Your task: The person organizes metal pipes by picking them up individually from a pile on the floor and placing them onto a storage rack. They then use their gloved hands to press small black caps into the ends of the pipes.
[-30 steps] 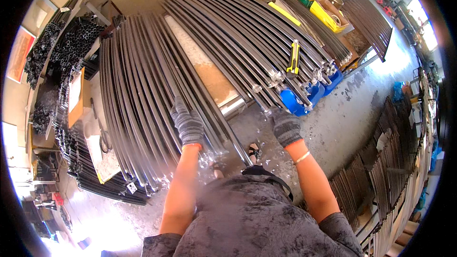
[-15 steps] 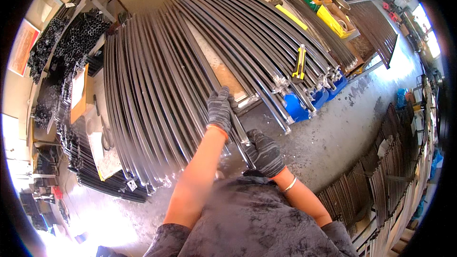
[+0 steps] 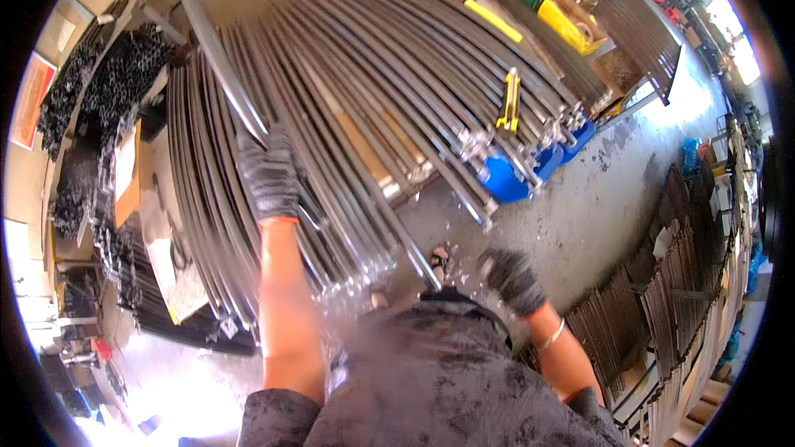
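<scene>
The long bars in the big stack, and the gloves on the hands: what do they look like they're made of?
The long bars look like bare metal, probably steel or aluminium: grey, smooth, with bright glints along their edges. The gloves look like knitted fabric, speckled grey with an orange cuff on the left hand; the right hand wears a similar one. Any palm coating cannot be seen.

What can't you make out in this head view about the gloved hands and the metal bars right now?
- Left hand: closed around a long bar; the glove hides the contact.
- That bar's far end: cut off by the upper rim of the head view.
- Right hand: motion-blurred; whether it holds anything cannot be told.
- Near ends of the stacked bars: partly hidden by the left forearm and the dark shirt.
</scene>
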`<state>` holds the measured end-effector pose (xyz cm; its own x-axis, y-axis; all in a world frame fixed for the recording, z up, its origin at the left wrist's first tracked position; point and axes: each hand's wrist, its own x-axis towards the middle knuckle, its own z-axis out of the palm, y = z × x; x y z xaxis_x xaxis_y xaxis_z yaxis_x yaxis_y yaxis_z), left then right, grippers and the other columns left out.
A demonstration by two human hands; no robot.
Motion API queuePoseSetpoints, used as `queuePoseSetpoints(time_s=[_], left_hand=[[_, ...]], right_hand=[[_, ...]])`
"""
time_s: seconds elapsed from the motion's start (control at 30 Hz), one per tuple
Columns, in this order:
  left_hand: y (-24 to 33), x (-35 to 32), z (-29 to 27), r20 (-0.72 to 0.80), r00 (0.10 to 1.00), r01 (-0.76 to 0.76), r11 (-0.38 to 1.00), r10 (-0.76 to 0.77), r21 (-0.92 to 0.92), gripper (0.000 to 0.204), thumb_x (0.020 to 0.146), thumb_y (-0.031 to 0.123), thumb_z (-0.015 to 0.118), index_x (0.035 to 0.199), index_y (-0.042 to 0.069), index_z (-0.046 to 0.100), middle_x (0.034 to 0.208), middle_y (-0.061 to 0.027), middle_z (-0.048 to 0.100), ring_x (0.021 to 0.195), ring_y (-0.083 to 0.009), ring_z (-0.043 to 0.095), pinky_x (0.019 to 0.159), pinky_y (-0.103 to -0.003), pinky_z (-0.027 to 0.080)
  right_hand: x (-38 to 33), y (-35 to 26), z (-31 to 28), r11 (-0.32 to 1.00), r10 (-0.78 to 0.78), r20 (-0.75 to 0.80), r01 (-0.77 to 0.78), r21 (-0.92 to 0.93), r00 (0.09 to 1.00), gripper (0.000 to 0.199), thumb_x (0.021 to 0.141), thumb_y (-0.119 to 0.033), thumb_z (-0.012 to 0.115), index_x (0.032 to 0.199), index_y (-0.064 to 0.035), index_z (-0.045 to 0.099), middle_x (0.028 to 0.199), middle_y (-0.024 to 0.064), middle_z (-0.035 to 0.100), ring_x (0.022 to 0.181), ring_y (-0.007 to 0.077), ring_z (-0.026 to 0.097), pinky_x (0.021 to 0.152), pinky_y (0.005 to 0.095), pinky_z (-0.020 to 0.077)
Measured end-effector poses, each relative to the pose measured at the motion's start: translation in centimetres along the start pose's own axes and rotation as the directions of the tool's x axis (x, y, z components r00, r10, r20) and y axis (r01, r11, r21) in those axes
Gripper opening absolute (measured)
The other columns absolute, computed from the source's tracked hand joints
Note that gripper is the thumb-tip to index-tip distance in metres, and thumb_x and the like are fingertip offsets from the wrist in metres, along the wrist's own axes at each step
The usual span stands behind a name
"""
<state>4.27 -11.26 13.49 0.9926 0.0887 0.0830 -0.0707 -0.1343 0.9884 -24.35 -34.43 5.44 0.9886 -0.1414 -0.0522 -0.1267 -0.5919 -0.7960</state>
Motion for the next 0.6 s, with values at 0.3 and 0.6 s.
queuePoseSetpoints(time_s=[0.3,0.6], left_hand=[[-10.0,-6.7,-3.2,-0.102,0.982,-0.072,0.816,0.158,0.573,0.063,0.086,0.006,0.053,0.14,-0.001,0.023,0.129,-0.0232,0.046,0.118,-0.0309,0.048,0.1,-0.038,0.038],[-12.0,-9.0,-2.1,0.077,0.979,-0.184,0.663,0.187,0.725,0.065,0.077,0.009,0.061,0.136,0.003,0.035,0.131,-0.0238,0.041,0.125,-0.0382,0.036,0.108,-0.041,0.027]], right_hand=[[10.9,1.1,2.6,0.786,-0.244,-0.068,0.156,-0.599,0.967,0.042,0.082,-0.02,0.056,0.122,-0.0086,0.052,0.11,0.0179,0.059,0.097,0.033,0.059,0.081,0.0407,0.0478],[18.5,1.5,6.4,0.763,-0.069,-0.078,0.002,-0.646,0.995,0.042,0.08,-0.014,0.055,0.121,-0.0118,0.054,0.103,0.0159,0.063,0.085,0.0294,0.064,0.07,0.0394,0.051]])
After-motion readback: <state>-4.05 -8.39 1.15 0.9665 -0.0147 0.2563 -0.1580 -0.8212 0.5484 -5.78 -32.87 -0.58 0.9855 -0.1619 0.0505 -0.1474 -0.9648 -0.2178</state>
